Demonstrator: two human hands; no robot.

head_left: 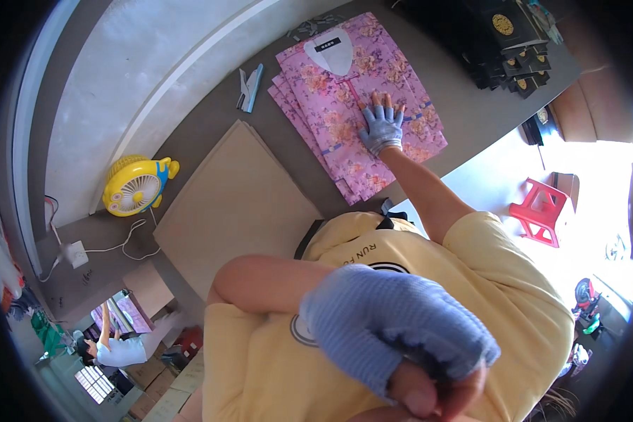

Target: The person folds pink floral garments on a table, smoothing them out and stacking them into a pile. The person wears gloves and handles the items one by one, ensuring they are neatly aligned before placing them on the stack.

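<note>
Flat pink floral shirts [394,53] lie in a fanned stack on the grey table, each with a V neck; whether they are cloth or paper I cannot tell. The top one shows a white neck panel with a small black label. My right hand [384,130], in a blue-grey fingerless glove, rests flat on the top shirt with fingers spread. My left hand [401,330], gloved alike, is raised close to the camera in front of my chest. Its thumb and fingers are curled together, and what they hold, if anything, is hidden.
A light blue stapler [248,88] lies left of the shirts. Brown cardboard sheets [239,200] are stacked nearer me. A yellow fan [137,186] and its cord stand by the wall. Black gold-emblem stacks [506,42] fill the far right. A red stool [541,211] and another person [123,349] are farther off.
</note>
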